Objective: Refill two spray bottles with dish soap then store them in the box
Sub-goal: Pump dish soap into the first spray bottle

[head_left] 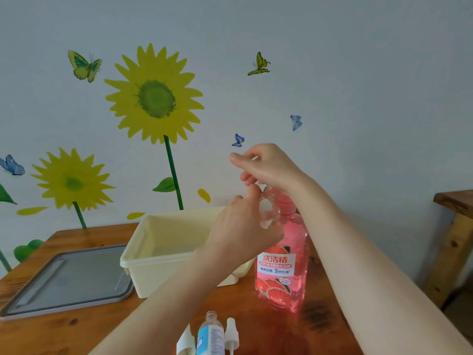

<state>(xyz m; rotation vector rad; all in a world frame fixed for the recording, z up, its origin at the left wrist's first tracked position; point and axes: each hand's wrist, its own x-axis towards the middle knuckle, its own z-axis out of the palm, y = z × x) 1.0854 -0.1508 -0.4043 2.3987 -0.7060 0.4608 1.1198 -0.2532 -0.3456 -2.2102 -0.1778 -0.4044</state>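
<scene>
From the head view, both hands were raised together just right of the frame's centre, over a wooden table [76, 334]. The left hand [240, 231] was wrapped round a small clear spray bottle [268, 213] and held it up off the table, with the forefinger lifted toward the bottle's neck. The right hand [271, 165] sat at 12 o'clock from the left, its fingers curled down over the top of that bottle. Whether it gripped a cap or sprayer there could not be told, since the fingers hid the neck.

Just behind the held bottle, at 5 o'clock from the hands, the pink dish soap bottle [281, 272] stood upright on the table, its pink cap partly hidden by the clear bottle and the right wrist. The cream box [153, 278] stood open at 9 o'clock from the soap bottle, close beside it, with the left forearm crossing in front of its near right corner. A grey lid [69, 278] lay flat at 9 o'clock from the box, touching or nearly touching its wall.

At 6 o'clock, on the near edge of the table, the second spray bottle [211, 331] lay uncapped, its blue label up and its open neck pointing away. A white spray head [231, 331] lay just beside it at 3 o'clock, and a white cap [185, 339] lay at 9 o'clock.

Sunflower stickers [156, 96] and butterflies covered the wall behind.
</scene>
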